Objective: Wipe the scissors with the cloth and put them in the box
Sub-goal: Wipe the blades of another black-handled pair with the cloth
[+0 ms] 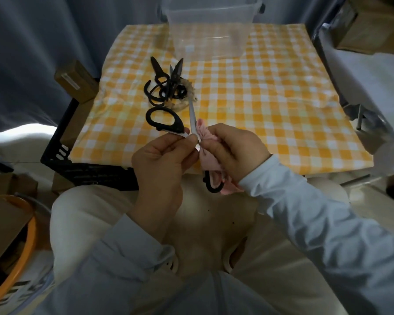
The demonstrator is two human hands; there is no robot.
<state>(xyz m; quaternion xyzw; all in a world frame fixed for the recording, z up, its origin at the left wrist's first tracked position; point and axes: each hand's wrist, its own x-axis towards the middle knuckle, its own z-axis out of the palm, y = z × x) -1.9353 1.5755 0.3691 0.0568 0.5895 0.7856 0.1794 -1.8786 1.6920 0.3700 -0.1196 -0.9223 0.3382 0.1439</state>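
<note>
Scissors [192, 114] held, one cloth [210, 161] (two pairs [175, 73] piled)

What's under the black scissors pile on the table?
A pale, frayed mat peeks out right of the black scissors pile, on the checked tablecloth. Handles cover most of it; can't tell what it is.

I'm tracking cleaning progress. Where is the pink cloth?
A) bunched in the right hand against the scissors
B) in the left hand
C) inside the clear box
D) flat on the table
A: the pink cloth is bunched in the right hand around a blade of the scissors, which the left hand pinches near the pivot.
</note>
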